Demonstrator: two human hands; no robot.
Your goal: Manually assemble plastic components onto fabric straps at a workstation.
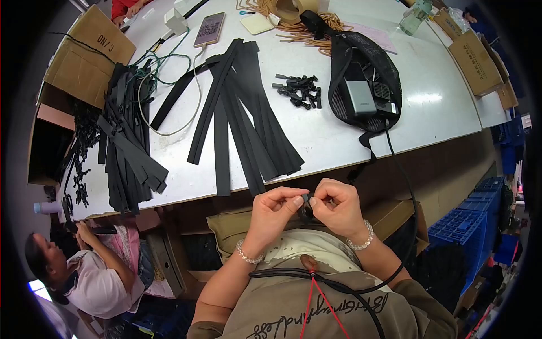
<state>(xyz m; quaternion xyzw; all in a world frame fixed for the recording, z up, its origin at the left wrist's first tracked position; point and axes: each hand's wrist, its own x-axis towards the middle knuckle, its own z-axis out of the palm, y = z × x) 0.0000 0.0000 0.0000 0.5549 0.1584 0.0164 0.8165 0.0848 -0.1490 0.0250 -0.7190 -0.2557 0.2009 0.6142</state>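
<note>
Just in front of the table edge, my left hand (272,216) and my right hand (340,210) are close together, fingertips pinched. Between them is a small dark grey piece (306,198), mostly covered by the fingers; both hands grip it. Beyond them on the table, long flat black strips, probably zippers (223,141), fan out with their near ends at the edge. A pile of small black pulls (299,89) lies to the right of these strips. Another heap of black strips (127,169), some crossing each other, hangs near the left edge.
A black mesh bag (337,85) holds grey devices, with a cable running to me. A phone (209,29), tan cords (293,38), a bottle (415,18) and cartons (476,62) are on the white table (429,107). A co-worker (96,277) sits at left; blue crates (460,226) stand right.
</note>
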